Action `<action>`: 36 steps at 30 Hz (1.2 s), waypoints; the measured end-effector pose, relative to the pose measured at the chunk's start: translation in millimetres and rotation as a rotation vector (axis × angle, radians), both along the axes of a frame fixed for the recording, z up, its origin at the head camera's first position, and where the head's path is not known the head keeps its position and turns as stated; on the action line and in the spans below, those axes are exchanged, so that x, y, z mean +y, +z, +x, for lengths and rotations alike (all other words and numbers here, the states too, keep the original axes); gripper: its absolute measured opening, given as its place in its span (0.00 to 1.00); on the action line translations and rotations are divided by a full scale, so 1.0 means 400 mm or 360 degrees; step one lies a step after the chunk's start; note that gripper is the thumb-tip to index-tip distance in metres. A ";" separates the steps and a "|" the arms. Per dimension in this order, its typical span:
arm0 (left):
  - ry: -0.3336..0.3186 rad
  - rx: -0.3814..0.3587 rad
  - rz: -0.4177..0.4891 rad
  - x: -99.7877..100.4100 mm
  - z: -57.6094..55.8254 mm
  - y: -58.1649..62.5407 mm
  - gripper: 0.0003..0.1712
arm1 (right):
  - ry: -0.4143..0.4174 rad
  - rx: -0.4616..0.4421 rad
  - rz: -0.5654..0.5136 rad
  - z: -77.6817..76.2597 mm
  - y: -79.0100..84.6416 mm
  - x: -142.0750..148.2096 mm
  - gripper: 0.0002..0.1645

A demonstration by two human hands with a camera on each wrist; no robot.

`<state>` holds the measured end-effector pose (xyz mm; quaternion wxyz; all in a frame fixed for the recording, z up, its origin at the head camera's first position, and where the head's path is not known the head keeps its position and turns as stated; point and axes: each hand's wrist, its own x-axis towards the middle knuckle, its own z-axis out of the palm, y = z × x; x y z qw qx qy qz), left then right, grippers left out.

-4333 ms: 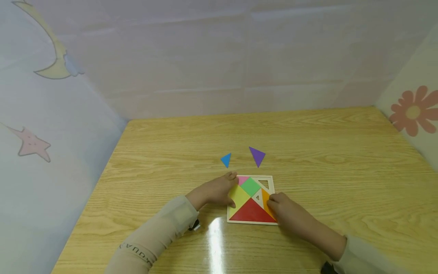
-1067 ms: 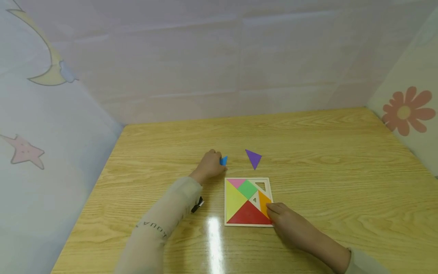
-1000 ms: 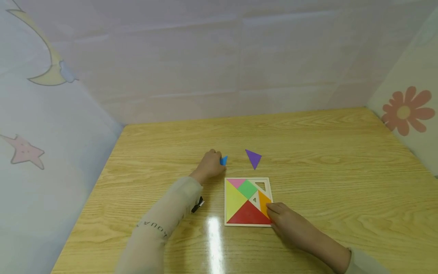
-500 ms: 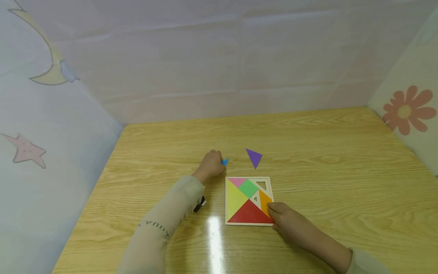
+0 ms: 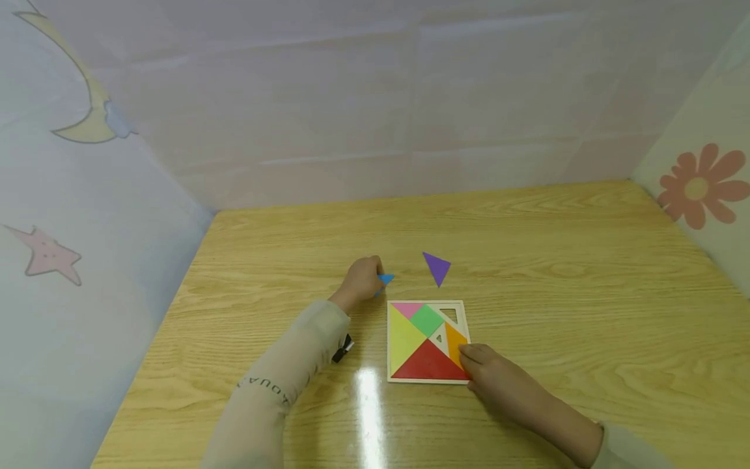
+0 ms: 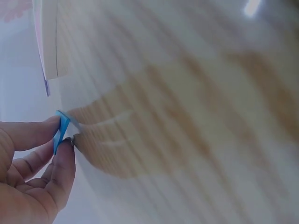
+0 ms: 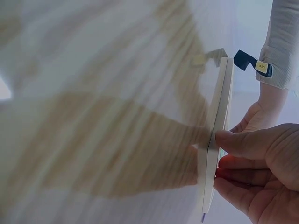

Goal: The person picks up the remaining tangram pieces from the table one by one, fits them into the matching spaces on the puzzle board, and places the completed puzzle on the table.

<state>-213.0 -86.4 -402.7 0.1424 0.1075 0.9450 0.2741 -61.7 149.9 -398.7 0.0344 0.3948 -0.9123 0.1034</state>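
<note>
My left hand [image 5: 360, 281] pinches a small blue triangle [image 5: 386, 279] between thumb and fingers, beyond the tray's far left corner. The left wrist view shows that blue triangle [image 6: 61, 128] tilted at the fingertips, close over the table. A square wooden tangram tray [image 5: 428, 382] holds yellow [image 5: 404, 342], red [image 5: 430, 363], green [image 5: 427, 321], pink [image 5: 405, 309] and orange [image 5: 456, 342] pieces. Two triangular recesses with small cutouts show bare wood. My right hand [image 5: 500, 384] grips the tray's near right corner, fingers over the orange piece, thumb against the side edge [image 7: 216, 121].
A purple triangle [image 5: 438, 268] lies flat on the wooden table [image 5: 556, 260] behind the tray. Pale printed walls [image 5: 351, 117] stand at the table's back and both sides. A black wrist device [image 5: 342, 349] sits under the left sleeve.
My left hand has left the tray's left edge, reached to the blue triangle and pinched it. In the last second the triangle turned in the fingers. The right hand stayed at the tray's corner.
</note>
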 end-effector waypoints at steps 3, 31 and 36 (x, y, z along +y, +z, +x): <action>0.0014 -0.0020 0.0077 -0.002 0.002 0.000 0.05 | -0.0011 -0.0028 0.0002 0.002 0.003 0.000 0.21; -0.0285 -0.0270 0.0478 -0.007 0.015 -0.009 0.16 | -0.0043 -0.0109 -0.0034 0.006 0.007 0.007 0.21; -0.0370 -0.0189 0.0421 -0.007 0.016 -0.008 0.18 | -0.0037 -0.0103 -0.0061 0.005 0.004 0.006 0.21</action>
